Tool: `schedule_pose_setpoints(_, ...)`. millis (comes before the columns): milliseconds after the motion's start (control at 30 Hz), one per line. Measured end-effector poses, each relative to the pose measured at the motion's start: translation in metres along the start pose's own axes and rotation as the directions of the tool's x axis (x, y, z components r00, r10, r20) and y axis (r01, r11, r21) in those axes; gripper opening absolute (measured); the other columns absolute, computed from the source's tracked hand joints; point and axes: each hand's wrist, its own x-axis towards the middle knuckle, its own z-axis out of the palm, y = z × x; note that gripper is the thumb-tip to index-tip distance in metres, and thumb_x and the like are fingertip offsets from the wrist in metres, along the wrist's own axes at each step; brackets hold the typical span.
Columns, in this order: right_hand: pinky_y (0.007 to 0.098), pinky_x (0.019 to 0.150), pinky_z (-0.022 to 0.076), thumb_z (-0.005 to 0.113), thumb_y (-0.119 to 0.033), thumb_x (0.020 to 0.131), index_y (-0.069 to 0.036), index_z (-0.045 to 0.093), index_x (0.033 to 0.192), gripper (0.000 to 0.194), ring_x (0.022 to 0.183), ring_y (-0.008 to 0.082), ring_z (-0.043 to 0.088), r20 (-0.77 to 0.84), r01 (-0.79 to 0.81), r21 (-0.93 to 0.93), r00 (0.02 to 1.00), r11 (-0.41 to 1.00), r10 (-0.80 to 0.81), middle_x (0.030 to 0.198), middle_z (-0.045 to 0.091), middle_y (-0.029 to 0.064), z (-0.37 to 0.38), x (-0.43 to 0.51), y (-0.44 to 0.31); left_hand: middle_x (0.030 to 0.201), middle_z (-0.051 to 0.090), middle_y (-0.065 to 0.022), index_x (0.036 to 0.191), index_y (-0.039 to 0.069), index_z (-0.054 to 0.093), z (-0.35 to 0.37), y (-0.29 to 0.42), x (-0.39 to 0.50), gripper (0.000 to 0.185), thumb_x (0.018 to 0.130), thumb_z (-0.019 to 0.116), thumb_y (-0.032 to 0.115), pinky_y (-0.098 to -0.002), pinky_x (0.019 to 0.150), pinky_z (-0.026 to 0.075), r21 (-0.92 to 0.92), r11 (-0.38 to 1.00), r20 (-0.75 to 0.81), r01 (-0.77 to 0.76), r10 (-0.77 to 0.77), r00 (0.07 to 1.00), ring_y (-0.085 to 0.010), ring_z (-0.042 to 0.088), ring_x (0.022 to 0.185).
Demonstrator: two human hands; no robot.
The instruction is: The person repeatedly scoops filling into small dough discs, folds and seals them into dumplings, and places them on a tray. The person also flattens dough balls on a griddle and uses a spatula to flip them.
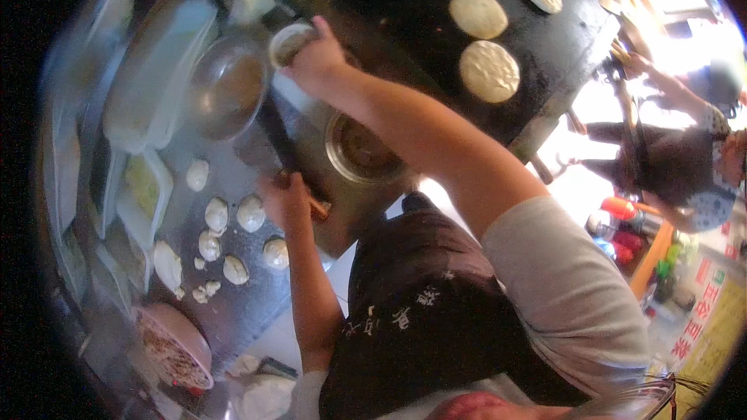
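Note:
My right hand (318,64) reaches across to the far side and grips a small white bowl (281,46) by its rim. What the bowl contains is too blurred to tell. My left hand (285,201) is at the worktop's edge, fingers curled, beside a wooden handle (318,209). Blur hides whether it grips this handle. Several pale dough balls (251,213) lie on the metal worktop (257,309) around that hand. Between my arms stands a round metal pot (350,154), partly covered by my right forearm.
Several flat round breads (489,72) lie on a dark griddle (408,23). A metal bowl (229,87) and plastic containers (157,76) line the worktop's far side. A pink bowl of filling (173,344) stands at lower left. Another person (665,151) is at the right, beyond the griddle.

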Motion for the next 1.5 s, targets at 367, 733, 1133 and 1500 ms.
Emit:
schedule_pose_setpoints(367, 0.0445, 0.109, 0.0240, 0.038, -0.025, 0.095, -0.012, 0.054, 0.127, 0.038, 0.100, 0.0236, 0.057, -0.079, 0.233, 0.927, 0.888, -0.293, 0.454, 0.120, 0.060, 0.0075, 0.005, -0.112, 0.089, 0.110, 0.059, -0.0211, 0.129, -0.006, 0.041, -0.006, -0.026, -0.032, 0.059, 0.079, 0.067, 0.010, -0.0382, 0.087, 0.049, -0.219, 0.903, 0.013, -0.370, 0.382, 0.924, -0.0302, 0.061, 0.097)
schedule_pose_setpoints(733, 0.0559, 0.109, 0.0217, 0.067, -0.024, 0.076, -0.017, 0.056, 0.128, 0.054, 0.123, 0.0340, 0.048, -0.461, -0.161, 0.409, 0.813, 0.898, 0.356, 0.124, 0.058, 0.0130, 0.054, -0.262, 0.228, 0.094, 0.055, -0.0066, 0.112, -0.002, 0.048, 0.009, 0.044, -0.076, 0.038, 0.080, 0.066, 0.003, -0.0290, 0.073, 0.048, -0.501, 0.776, 0.079, -0.384, 0.482, 0.872, -0.0145, 0.055, 0.079)
schedule_pose_setpoints(1133, 0.0335, 0.102, 0.0379, 0.058, -0.011, 0.092, -0.001, 0.035, 0.140, 0.054, 0.119, 0.0203, 0.050, 0.099, 0.294, 0.772, 0.821, -0.564, 0.563, 0.130, 0.052, 0.0122, 0.034, -0.347, 0.150, 0.124, 0.052, -0.0221, 0.121, -0.002, 0.053, 0.117, 0.215, -0.148, 0.046, 0.090, 0.059, 0.031, -0.0451, 0.101, 0.035, -0.430, 0.163, 0.024, -0.888, 0.985, 0.169, -0.0343, 0.047, 0.118)
schedule_pose_setpoints(1500, 0.0419, 0.066, 0.0533, 0.057, -0.003, 0.080, -0.002, 0.052, 0.124, 0.045, 0.078, 0.0355, 0.065, 0.382, -0.345, 0.202, 0.890, 0.917, 0.251, 0.091, 0.066, 0.0177, -0.050, -0.301, 0.269, 0.149, 0.031, -0.0144, 0.141, 0.000, 0.036, 0.164, 0.199, -0.155, 0.075, 0.089, 0.049, 0.052, -0.0436, 0.114, 0.016, -0.093, -0.047, 0.348, -0.995, 0.935, -0.076, -0.0302, 0.023, 0.140)
